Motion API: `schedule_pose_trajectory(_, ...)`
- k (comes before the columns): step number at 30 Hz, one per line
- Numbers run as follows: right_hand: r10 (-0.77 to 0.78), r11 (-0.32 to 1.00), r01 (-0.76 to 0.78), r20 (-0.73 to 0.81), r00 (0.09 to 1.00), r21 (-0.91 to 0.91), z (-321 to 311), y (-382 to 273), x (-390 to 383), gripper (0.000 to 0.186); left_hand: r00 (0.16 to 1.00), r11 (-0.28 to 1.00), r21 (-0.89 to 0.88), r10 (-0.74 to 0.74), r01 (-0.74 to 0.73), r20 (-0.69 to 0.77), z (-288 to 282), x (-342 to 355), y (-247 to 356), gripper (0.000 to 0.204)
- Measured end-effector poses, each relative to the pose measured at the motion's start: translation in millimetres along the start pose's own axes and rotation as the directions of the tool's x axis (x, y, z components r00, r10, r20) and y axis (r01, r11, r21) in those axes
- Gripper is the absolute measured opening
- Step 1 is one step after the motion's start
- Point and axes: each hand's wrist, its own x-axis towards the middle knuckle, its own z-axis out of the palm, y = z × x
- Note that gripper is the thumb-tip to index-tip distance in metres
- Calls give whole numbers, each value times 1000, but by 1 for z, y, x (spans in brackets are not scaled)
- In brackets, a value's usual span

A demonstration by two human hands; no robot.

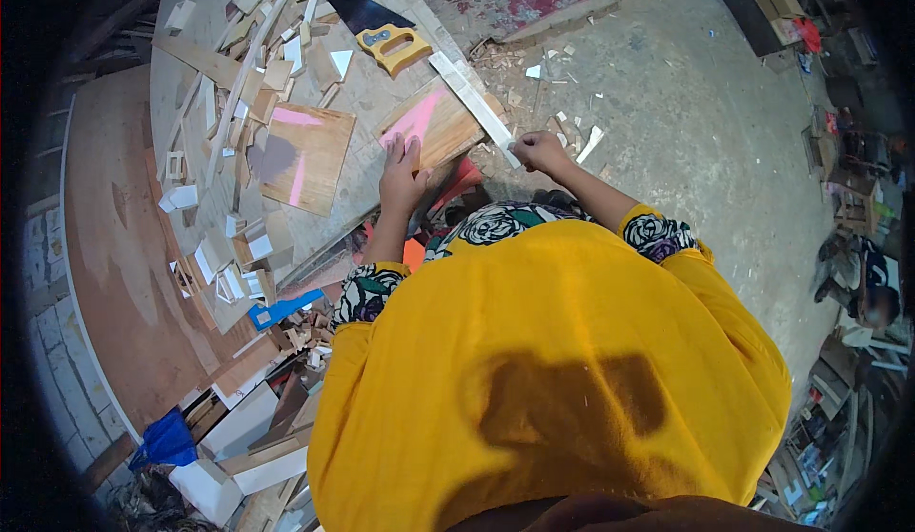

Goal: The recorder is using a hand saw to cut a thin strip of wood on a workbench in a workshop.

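- Board [446,130] lies at the table's [372,95] edge; left hand [404,177] rests on it, fingers slightly spread.
- Right hand [542,153] pinches the near end of a pale strip [472,103] along the board's right side.

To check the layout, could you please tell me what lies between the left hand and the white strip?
In the head view, part of the pink-marked board lies between the left hand and the white strip.

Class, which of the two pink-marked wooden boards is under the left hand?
The right board, with the white strip along its right edge. The left hand rests on it; the other board, bearing a dark patch, lies untouched to its left.
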Motion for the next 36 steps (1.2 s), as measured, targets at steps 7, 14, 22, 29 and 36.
schedule_pose_trajectory(7,13,999,-12,14,1000,-30,0,-2,4,32,999,999,25,-48,47,23,-1,1,6,68)
schedule_pose_trajectory(14,41,999,-40,44,998,-35,1,-1,10,31,991,990,104,-99,90,88,-13,26,15,63)
schedule_pose_trajectory(22,93,995,-90,61,994,-42,-1,-7,8,29,996,975,212,79,-67,-49,6,89,62,72)
schedule_pose_trajectory(29,112,993,-111,18,994,-47,-3,-9,5,32,983,982,186,1,-36,181,14,108,61,83)
schedule_pose_trajectory(36,201,980,-200,106,974,-17,-10,-13,9,26,982,977,213,-62,22,181,10,102,67,87)
